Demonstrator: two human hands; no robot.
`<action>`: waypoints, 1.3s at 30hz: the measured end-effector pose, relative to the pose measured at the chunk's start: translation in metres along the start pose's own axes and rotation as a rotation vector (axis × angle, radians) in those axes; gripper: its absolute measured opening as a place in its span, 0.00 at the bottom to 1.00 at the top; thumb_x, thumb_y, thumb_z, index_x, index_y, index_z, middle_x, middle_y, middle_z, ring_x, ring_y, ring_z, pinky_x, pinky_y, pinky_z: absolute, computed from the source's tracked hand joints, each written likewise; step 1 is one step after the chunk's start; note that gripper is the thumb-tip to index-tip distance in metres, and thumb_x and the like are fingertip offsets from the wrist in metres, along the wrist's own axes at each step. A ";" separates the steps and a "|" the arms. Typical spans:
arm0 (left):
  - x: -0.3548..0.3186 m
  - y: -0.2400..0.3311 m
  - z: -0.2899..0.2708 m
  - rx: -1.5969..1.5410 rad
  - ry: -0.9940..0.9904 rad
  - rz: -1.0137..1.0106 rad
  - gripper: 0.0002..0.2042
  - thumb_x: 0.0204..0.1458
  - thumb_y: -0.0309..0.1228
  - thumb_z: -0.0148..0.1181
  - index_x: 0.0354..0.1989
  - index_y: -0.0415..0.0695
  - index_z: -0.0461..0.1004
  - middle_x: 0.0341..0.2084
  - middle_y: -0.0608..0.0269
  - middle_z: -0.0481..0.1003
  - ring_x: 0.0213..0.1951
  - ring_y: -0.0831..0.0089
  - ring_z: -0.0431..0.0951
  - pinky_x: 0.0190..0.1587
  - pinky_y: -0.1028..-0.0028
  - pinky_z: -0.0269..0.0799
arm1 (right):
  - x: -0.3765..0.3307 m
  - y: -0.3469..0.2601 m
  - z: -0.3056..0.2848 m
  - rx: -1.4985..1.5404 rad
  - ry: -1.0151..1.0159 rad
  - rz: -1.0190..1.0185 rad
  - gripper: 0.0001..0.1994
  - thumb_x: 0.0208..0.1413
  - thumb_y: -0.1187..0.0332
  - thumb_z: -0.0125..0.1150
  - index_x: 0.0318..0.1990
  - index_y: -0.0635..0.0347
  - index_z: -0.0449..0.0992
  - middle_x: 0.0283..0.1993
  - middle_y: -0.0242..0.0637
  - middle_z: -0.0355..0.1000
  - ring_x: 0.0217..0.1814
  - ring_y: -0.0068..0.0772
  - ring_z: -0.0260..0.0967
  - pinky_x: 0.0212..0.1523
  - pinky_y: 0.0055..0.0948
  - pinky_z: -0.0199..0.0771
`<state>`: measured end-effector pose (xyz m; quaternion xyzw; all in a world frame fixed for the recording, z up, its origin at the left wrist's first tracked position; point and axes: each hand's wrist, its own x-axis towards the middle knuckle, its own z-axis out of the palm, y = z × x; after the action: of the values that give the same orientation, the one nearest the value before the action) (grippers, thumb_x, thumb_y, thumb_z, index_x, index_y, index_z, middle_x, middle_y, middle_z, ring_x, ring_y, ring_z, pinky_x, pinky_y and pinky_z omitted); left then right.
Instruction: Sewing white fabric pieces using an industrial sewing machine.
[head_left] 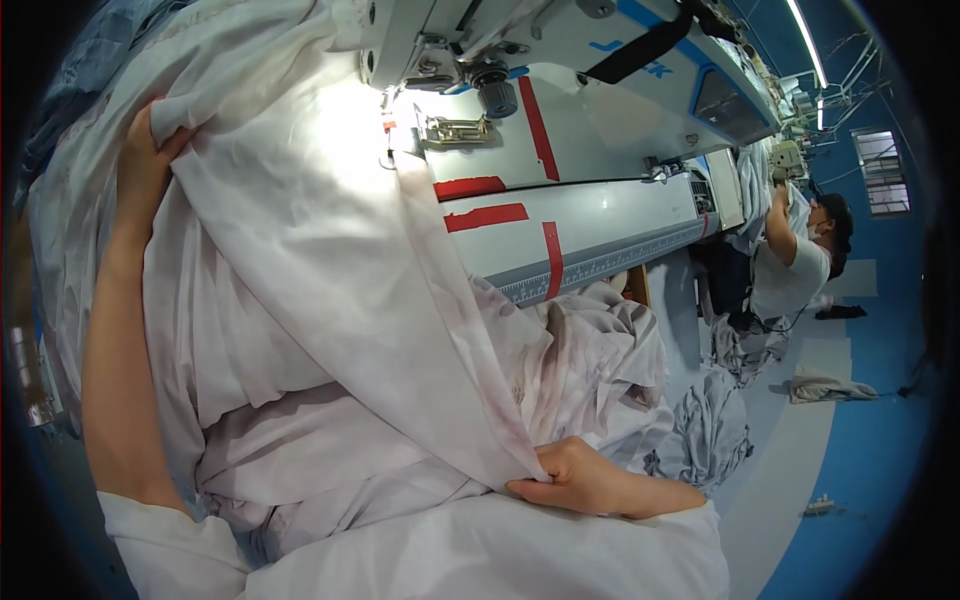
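Note:
A large sheet of white fabric [300, 250] spreads over my lap and up to the sewing machine [600, 110]. Its folded edge runs from under the lit needle area [392, 135] down toward me. At the lower middle, my right hand [570, 478] pinches that edge between thumb and fingers, pulling the strip fairly straight. Far off on the left, my left hand [150, 160] is closed on a bunched fold of the same fabric; some of its fingers are hidden in the cloth. A small metal guide [458, 131] sits beside the needle area.
Red tape strips [538, 128] mark the machine bed, whose front edge carries a ruler [600, 268]. Crumpled grey cloth [705, 430] lies to the right. Beyond it, a co-worker [795, 255] sits at another machine. Dark blue fabric [85, 75] is heaped at the far left.

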<state>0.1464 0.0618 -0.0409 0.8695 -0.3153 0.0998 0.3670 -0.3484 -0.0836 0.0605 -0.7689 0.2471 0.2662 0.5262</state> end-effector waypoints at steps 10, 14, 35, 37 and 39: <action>-0.079 0.114 -0.023 -0.043 -0.220 0.111 0.42 0.40 0.33 0.67 0.63 0.38 0.49 0.62 0.44 0.52 0.64 0.52 0.53 0.62 0.69 0.53 | 0.006 0.006 -0.006 0.384 -0.104 -0.011 0.09 0.51 0.69 0.61 0.36 0.65 0.76 0.30 0.40 0.75 0.31 0.30 0.72 0.32 0.26 0.70; -0.172 0.066 -0.086 0.131 -0.429 0.021 0.18 0.44 0.25 0.61 0.46 0.40 0.68 0.60 0.49 0.60 0.64 0.56 0.55 0.60 0.70 0.56 | -0.005 0.014 0.008 0.390 -0.035 -0.124 0.09 0.51 0.67 0.61 0.36 0.65 0.76 0.29 0.40 0.74 0.30 0.25 0.72 0.31 0.26 0.70; -0.124 0.040 -0.066 0.230 -0.028 0.059 0.13 0.48 0.31 0.62 0.42 0.39 0.73 0.36 0.55 0.76 0.39 0.60 0.76 0.41 0.70 0.69 | -0.037 0.010 0.030 -0.516 0.309 -0.213 0.14 0.41 0.67 0.66 0.16 0.63 0.67 0.13 0.38 0.64 0.13 0.41 0.63 0.16 0.37 0.62; -0.110 0.040 -0.064 0.189 0.005 0.045 0.13 0.48 0.33 0.62 0.39 0.40 0.74 0.33 0.55 0.76 0.37 0.57 0.76 0.39 0.67 0.69 | -0.032 0.007 0.025 -0.489 0.277 -0.192 0.15 0.40 0.67 0.66 0.15 0.63 0.66 0.13 0.38 0.64 0.13 0.41 0.62 0.15 0.36 0.61; -0.096 0.039 -0.058 0.201 0.002 0.036 0.13 0.48 0.34 0.62 0.39 0.40 0.74 0.33 0.54 0.76 0.37 0.57 0.76 0.39 0.67 0.70 | -0.028 0.004 0.019 -0.461 0.278 -0.188 0.14 0.39 0.68 0.66 0.15 0.63 0.66 0.13 0.38 0.63 0.13 0.41 0.62 0.15 0.36 0.61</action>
<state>0.0508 0.1274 -0.0158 0.8961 -0.3186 0.1384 0.2764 -0.3747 -0.0641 0.0709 -0.9168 0.1773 0.1575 0.3211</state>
